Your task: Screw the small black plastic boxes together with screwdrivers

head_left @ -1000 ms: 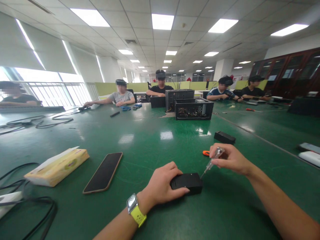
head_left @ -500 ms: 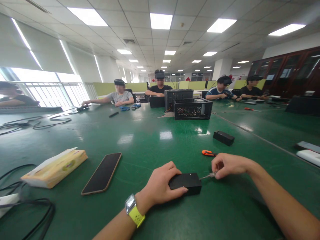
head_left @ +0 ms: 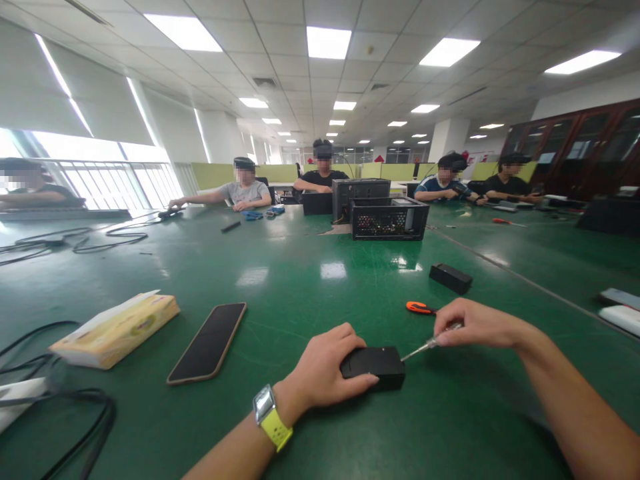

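My left hand [head_left: 327,367] is closed around a black rectangular box [head_left: 380,365] lying on the green table, thumb along its near side and fingers over the top. Between the fingers of my right hand [head_left: 463,325] is a slim screwdriver [head_left: 424,347] with a clear handle. Its metal tip meets the right end of the box near the upper edge; how deep it goes I cannot tell. Just beyond my right hand lies an orange and black tool [head_left: 420,307], its far end hidden by the fingers. A second black box [head_left: 451,278] sits farther back.
Left of my hands lie a phone [head_left: 207,343], a tissue pack [head_left: 116,330] and black cables [head_left: 83,400]. An open computer case [head_left: 390,219] stands at mid-table. Several people sit around the far side. A white object [head_left: 621,317] lies at the right edge.
My right hand has shifted slightly right and up, and the screwdriver now slants more, with more of its shaft showing. My left hand still holds the box in place. The view has turned slightly.
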A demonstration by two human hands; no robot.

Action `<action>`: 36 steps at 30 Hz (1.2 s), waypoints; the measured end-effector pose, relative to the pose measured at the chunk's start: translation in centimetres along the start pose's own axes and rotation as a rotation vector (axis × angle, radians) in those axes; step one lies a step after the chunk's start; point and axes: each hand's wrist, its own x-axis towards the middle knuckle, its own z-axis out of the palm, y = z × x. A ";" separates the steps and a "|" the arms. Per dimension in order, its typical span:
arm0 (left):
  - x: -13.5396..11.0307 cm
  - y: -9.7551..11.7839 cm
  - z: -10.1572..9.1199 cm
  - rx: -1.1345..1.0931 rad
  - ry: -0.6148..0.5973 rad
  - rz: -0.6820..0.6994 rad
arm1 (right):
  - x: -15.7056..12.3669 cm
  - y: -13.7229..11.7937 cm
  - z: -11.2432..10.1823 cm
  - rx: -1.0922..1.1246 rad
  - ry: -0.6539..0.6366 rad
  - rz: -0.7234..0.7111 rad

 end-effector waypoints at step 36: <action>0.1 0.0 0.1 -0.059 0.013 0.011 | 4.0 -2.8 6.0 -0.082 0.207 -0.199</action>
